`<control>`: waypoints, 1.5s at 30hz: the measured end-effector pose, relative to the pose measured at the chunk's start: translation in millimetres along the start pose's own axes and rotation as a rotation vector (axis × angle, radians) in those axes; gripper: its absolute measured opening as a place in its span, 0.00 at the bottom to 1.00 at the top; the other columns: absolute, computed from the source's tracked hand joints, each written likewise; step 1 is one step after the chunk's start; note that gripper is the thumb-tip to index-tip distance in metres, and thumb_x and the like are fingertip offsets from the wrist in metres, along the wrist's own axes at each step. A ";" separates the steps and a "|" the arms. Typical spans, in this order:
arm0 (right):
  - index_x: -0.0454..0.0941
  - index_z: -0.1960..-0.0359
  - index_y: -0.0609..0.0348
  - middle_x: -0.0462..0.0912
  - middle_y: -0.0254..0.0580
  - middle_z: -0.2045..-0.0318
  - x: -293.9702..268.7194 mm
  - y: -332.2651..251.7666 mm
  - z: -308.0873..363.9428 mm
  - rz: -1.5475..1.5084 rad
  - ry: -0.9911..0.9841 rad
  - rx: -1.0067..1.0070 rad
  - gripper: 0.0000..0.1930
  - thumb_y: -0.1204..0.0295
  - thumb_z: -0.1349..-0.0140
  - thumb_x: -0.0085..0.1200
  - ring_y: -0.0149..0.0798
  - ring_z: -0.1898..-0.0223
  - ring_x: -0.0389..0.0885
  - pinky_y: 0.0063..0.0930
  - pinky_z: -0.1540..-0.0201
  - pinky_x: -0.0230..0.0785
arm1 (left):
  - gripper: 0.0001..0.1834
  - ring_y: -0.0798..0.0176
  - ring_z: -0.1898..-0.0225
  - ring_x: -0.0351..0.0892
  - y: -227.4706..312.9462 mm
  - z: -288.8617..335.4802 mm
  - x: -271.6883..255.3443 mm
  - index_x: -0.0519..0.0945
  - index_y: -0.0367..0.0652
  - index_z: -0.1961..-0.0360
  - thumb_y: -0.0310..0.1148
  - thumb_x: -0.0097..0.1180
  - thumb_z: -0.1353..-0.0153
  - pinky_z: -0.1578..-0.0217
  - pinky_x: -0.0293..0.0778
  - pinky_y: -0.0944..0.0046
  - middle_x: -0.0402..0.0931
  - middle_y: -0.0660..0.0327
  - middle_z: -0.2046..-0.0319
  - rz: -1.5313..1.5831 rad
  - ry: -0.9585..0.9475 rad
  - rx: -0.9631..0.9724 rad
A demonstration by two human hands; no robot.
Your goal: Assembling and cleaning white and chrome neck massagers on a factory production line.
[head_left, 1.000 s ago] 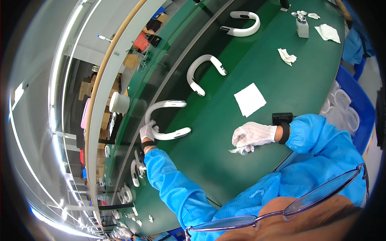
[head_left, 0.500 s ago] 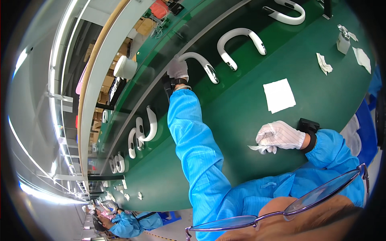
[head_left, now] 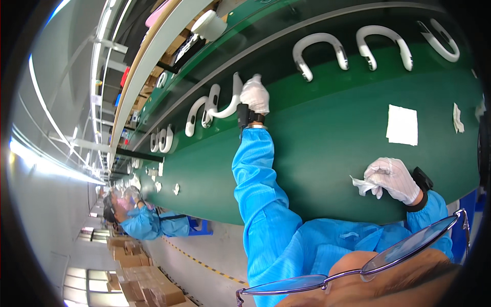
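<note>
From the head camera, taking the picture as a dial, the left hand (head_left: 254,94) in a white glove is at 12 o'clock, reaching across the green table (head_left: 317,143). A curved white piece (head_left: 236,97) lies at that hand's 8 o'clock, the nearest of a close group. The glove's back hides most of the fingers, so how wide they stand, and whether they grip this piece or merely touch it, is not clear.

Half a second ago that hand was at a different piece, a U-shaped white one (head_left: 318,38); now this lies at 1 o'clock, well apart from the glove, in line with two others toward 2 o'clock. The view has also swung left. My reading is that the piece has been let go and attention has passed to the group.

The right hand (head_left: 393,179), just past 3 o'clock, has its fingers pinched together on a crumpled white wipe (head_left: 361,185). At its 12 o'clock lies a flat white cloth (head_left: 402,125).
</note>
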State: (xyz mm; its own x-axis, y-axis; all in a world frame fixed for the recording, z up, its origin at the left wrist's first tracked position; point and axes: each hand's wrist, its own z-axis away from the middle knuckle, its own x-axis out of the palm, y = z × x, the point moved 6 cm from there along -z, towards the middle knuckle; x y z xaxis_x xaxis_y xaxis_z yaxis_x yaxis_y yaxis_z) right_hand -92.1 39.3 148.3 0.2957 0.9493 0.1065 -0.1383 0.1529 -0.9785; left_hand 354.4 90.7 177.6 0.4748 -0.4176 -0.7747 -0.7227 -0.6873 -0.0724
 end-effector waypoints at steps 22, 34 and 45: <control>0.75 0.50 0.63 0.77 0.29 0.73 3.9 42.5 -39.8 0.050 0.147 -0.145 0.19 0.63 0.37 0.55 0.21 0.75 0.71 0.14 0.73 0.59 | 0.18 0.59 0.70 0.85 -74.7 62.3 -84.3 0.80 0.33 0.67 0.34 0.71 0.56 0.65 0.80 0.58 0.82 0.53 0.73 1.092 -0.195 -0.385; 0.74 0.42 0.68 0.76 0.51 0.42 111.8 -118.9 -46.2 0.183 -0.075 -0.774 0.19 0.72 0.31 0.50 0.50 0.42 0.77 0.40 0.34 0.63 | 0.38 0.60 0.67 0.82 76.9 156.0 -225.8 0.66 0.35 0.40 0.32 0.70 0.51 0.65 0.81 0.58 0.78 0.55 0.64 2.138 -0.536 -0.037; 0.76 0.44 0.55 0.78 0.48 0.44 132.1 -137.6 -42.5 1.259 0.393 -1.329 0.23 0.72 0.45 0.54 0.49 0.43 0.76 0.41 0.36 0.68 | 0.31 0.65 0.70 0.80 96.1 204.5 -222.3 0.69 0.36 0.51 0.43 0.68 0.48 0.68 0.76 0.67 0.78 0.59 0.67 1.789 -0.606 -0.004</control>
State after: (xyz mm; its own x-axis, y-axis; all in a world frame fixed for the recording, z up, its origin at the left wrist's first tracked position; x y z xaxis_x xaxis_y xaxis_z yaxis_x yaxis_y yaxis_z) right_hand 6.1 132.0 289.5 0.8178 0.1816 -0.5461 0.2536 -0.9655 0.0586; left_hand 76.7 239.0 214.3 -0.9511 -0.3087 -0.0130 -0.0973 0.2591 0.9609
